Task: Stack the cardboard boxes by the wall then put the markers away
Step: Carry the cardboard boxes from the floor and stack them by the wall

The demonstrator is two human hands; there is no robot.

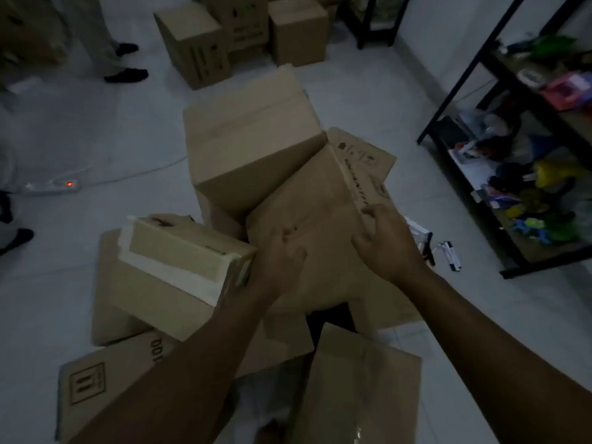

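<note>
A person's two bare hands reach down onto a tilted cardboard box (307, 225) in the middle of a dim room. The right hand (387, 245) curls its fingers over the box's right edge, gripping it beside a strip of printed lettering. The left hand (282, 261) lies on the box's broad face; the picture is too blurred to tell whether its fingers are flat or gripping. This box leans against a taller closed box (253, 139) just behind it. To the left, touching the left wrist, sits a smaller box with pale tape (179, 270), resting on flattened cardboard (105, 302). More boxes (243, 33) stand together farther off, toward the back of the room. Several markers (448, 254) lie loose on the white tile floor (368, 100), just right of the held box, near a black metal shelf (499, 75) crowded with colourful items. Another person's dark shoes (126, 75) show at upper left.

To lift well, it seems wise to get the left hand under an opposite edge, level the box before raising it, and step clear of the markers.
</note>
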